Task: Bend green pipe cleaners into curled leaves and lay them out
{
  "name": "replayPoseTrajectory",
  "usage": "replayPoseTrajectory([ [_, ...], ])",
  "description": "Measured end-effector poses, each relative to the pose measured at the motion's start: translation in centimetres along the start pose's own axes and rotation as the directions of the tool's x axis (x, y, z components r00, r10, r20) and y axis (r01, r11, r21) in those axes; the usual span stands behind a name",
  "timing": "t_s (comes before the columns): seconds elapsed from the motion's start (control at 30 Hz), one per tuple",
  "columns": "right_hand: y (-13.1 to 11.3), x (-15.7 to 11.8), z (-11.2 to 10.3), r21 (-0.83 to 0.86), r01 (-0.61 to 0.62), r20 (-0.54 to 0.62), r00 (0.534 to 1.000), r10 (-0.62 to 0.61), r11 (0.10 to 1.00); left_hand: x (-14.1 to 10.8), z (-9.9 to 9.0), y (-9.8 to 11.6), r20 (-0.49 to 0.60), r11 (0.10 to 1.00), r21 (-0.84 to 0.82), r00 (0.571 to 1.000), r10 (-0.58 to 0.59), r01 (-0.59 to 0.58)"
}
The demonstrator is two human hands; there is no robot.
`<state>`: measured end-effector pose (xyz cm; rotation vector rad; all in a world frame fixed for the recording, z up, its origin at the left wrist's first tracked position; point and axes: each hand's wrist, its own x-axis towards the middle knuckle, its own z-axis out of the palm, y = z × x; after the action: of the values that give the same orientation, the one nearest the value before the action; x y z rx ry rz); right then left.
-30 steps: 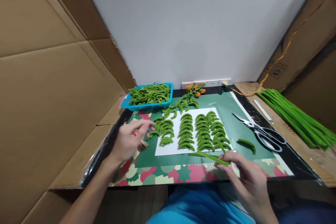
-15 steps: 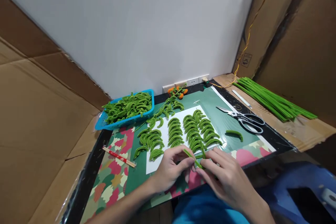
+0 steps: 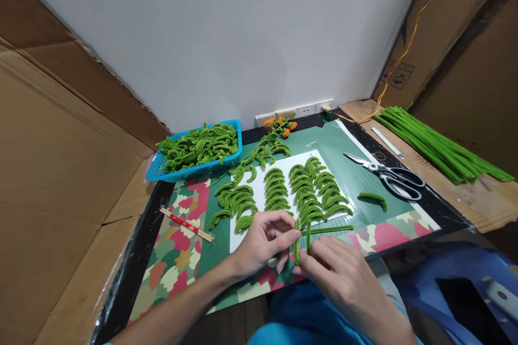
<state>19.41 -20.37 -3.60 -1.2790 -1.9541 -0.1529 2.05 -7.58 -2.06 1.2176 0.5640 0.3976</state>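
Green pipe cleaner (image 3: 297, 250) stands roughly upright between my hands, with a second upright green length beside it; whether they join at the bottom is hidden by fingers. My left hand (image 3: 267, 240) pinches it with thumb and fingers. Lower down, the closed fingertips of my right hand (image 3: 342, 269) grip it too. Just beyond them a straight pipe cleaner (image 3: 338, 229) lies across the mat. Rows of curved green pipe-cleaner pieces (image 3: 303, 194) rest on a white sheet (image 3: 261, 194) ahead of my hands. One bent piece (image 3: 373, 199) lies apart to the right.
A blue basket (image 3: 198, 170) heaped with green pieces stands at back left. Scissors (image 3: 388, 175), a white pen-like tool (image 3: 387, 142) and a bundle of long green pipe cleaners (image 3: 441, 143) lie right. Chopsticks (image 3: 186, 225) are left; an orange-and-green pipe-cleaner sprig (image 3: 280, 126) is behind.
The pipe cleaner between my hands has turned from slanted to nearly upright. My right hand has shifted slightly, showing more of the straight length on the mat. The whole view has tilted a little.
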Motion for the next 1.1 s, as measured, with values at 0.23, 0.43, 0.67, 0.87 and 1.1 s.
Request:
replayPoseTrajectory([
  [0.23, -0.7, 0.2, 0.5, 0.056, -0.006, 0.01, 1.0, 0.006, 0.998, -0.3, -0.4, 0.0, 0.032, 0.999, 0.04, 0.999, -0.027, 0.026],
  [0.43, -1.1, 0.3, 0.9, 0.028, 0.003, -0.005, 1.0, -0.003, 1.0, -0.6, -0.6, 0.1, 0.05, 0.964, 0.224, 0.989, 0.136, -0.144],
  [0.67, -0.8, 0.1, 0.9, -0.053, 0.045, -0.035, 0.998, -0.047, 0.998, -0.4, -0.3, 0.5, 0.142, 0.916, 0.34, 0.974, 0.175, -0.214],
  [0.87, -0.6, -0.2, 0.0, 0.073, 0.015, -0.17, 0.985, -0.003, 0.997, -1.0, 0.1, 0.5, 0.038, 0.968, 0.234, 0.996, 0.079, -0.086],
  [1.1, -0.5, -0.6, 0.0, 0.526, -0.32, -0.228, 0.839, 0.493, 0.788, -1.2, 0.7, 0.3, 0.058, 1.0, -0.013, 0.998, -0.017, 0.017],
])
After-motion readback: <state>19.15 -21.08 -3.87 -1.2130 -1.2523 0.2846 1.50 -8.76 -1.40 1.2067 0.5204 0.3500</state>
